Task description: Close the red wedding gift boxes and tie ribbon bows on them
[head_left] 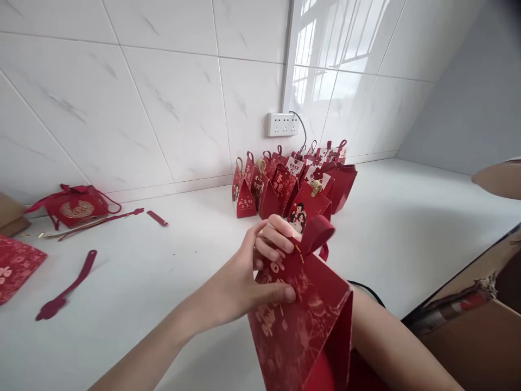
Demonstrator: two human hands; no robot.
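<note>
Close in front of me, a red patterned gift box (301,304) with gold characters and a ribbon loop (318,234) at its peak is held tilted. My left hand (271,271) grips its upper part, thumb on the near face and fingers over the top edge. The box hides my right hand; only my right forearm (391,336) shows, reaching behind it. Farther back on the white counter stand several peaked red gift boxes (269,196) with loops. A loose dark red strap (73,288) lies to the left.
Beside the tiled wall at left sit a red box with ribbon (79,206), thin cords and a short strap (157,218). A red patterned piece (18,266) lies at the left edge. A socket strip (283,125) is on the wall. An open cardboard box (472,342) stands at lower right, below another person's arm (499,179).
</note>
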